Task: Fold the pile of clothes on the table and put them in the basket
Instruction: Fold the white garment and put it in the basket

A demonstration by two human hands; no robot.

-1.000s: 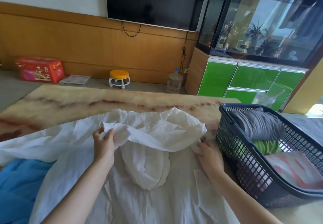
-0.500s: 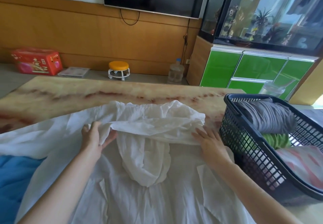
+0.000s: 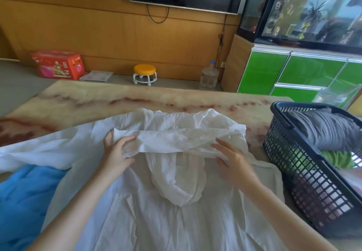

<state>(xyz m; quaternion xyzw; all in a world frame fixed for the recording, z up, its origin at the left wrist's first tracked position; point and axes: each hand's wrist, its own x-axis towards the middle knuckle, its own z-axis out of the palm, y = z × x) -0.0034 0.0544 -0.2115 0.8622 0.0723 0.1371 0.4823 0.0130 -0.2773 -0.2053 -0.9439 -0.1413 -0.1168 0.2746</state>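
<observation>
A thin white hooded garment point(image 3: 156, 217) lies spread over the marble-patterned table point(image 3: 98, 102), its hood hanging toward me in the middle. One sleeve is folded across the top as a crumpled band. My left hand point(image 3: 115, 153) grips the left end of that band, thumb on top of the cloth. My right hand point(image 3: 233, 158) lies flat with straight fingers on the band's right end, pressing it down. A dark plastic basket point(image 3: 305, 172) stands at the right with folded grey, green and pink-white clothes inside. A blue garment point(image 3: 21, 198) lies at the lower left, partly under the white one.
Beyond the table's far edge are a red box point(image 3: 58, 64), a small orange stool on wheels point(image 3: 145, 73) and a water jug point(image 3: 209, 75) on the floor. Green cabinets point(image 3: 293, 74) with a glass tank stand at the back right, a TV hangs on the wall.
The folded sleeve band has been pulled flatter across the garment. My right hand moved from the cloth's right edge onto the band. My left hand shifted slightly and kept its hold.
</observation>
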